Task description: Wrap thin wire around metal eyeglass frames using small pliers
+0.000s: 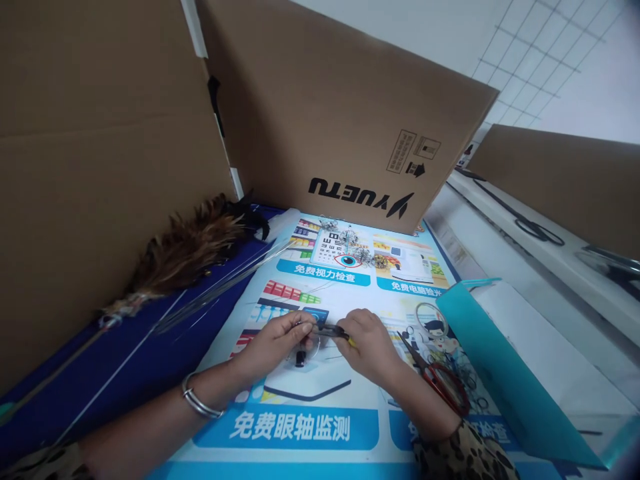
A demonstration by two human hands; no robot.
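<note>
Both hands meet over a printed poster that covers the table. My left hand pinches a small thin wire piece that I cannot make out clearly. My right hand is closed round a small pair of pliers with yellow handles, its jaws pointing left toward the left fingertips. A small dark object lies on the poster just below the hands. A silver bangle sits on my left wrist.
Red-handled scissors lie right of my right hand, beside a teal paper bag. A feather duster and thin wires rest at the left. Cardboard sheets stand behind and to the left. Small wire ornaments lie near the box.
</note>
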